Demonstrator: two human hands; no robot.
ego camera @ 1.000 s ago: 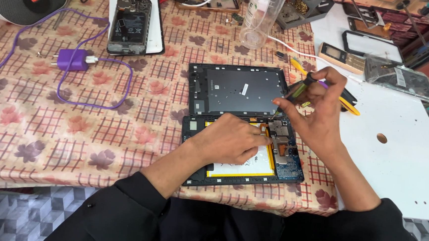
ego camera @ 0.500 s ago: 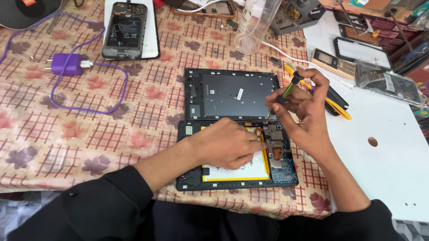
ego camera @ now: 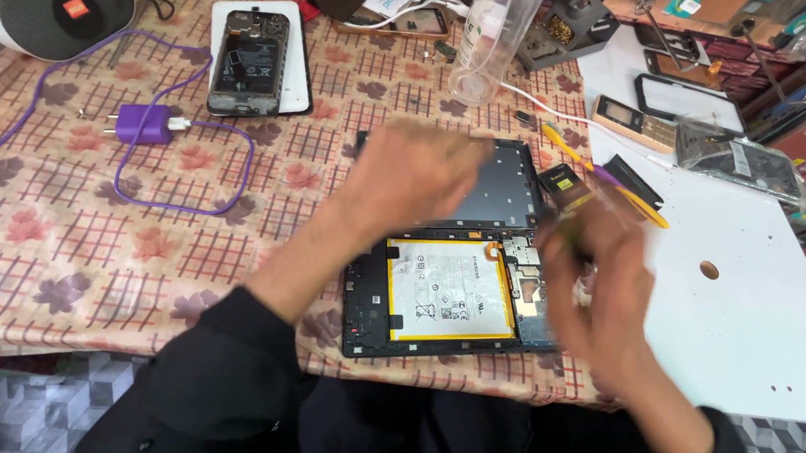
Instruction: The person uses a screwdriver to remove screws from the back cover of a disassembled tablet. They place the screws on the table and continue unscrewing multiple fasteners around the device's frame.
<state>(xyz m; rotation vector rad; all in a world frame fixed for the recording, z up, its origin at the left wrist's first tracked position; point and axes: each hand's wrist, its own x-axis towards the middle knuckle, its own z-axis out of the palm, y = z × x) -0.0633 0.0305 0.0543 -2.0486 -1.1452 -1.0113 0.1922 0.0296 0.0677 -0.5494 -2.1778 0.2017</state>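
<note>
While blurred, hard to tell either grip: left hand (ego camera: 415, 176) above dark back cover (ego camera: 508, 191), right hand (ego camera: 596, 276) beside opened tablet (ego camera: 445, 294) on counter (ego camera: 95, 236).

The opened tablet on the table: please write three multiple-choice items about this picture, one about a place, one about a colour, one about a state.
1. Where is the purple charger?
A. left of the opened tablet
B. on the white board
C. inside the tablet

2. What colour edges the tablet's battery?
A. red
B. yellow
C. green

3. What is the state of the tablet?
A. closed, screen lit
B. wrapped in plastic
C. open, battery exposed

Answers:
1 A: the charger lies on the flowered cloth, far to the left of the tablet.
2 B: a yellow border runs around the white battery.
3 C: the back is off, so the battery and circuit board show. The left hand and right hand are blurred above it.
</note>
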